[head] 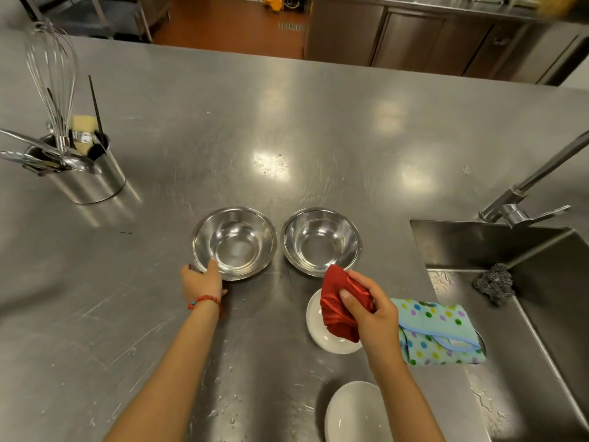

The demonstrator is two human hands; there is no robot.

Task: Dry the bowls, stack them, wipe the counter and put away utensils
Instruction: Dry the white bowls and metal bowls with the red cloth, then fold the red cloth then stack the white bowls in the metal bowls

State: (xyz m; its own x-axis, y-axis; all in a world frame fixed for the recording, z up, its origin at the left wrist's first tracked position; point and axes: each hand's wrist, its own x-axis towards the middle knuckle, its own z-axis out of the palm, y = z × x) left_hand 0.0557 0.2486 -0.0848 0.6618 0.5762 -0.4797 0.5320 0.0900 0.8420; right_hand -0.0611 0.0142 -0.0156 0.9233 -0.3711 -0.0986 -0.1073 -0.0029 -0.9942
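Two steel bowls stand side by side on the steel counter (287, 129). My left hand (204, 280) grips the near rim of the left bowl (234, 242), thumb hooked inside. The right bowl (322, 242) stands free. My right hand (369, 309) holds a bunched red cloth (336, 306) just in front of the right bowl, above a small white dish (315, 333). A second white dish (353, 413) lies nearer to me. At the far left, a steel utensil holder (92, 180) keeps a whisk (54, 78), spoons and a brush.
A folded blue polka-dot towel (443, 333) lies at the sink's edge, right of my right hand. The sink (522, 250) with its faucet (526, 199) fills the right side, and a steel scourer (494, 282) lies inside. Water drops dot the near counter.
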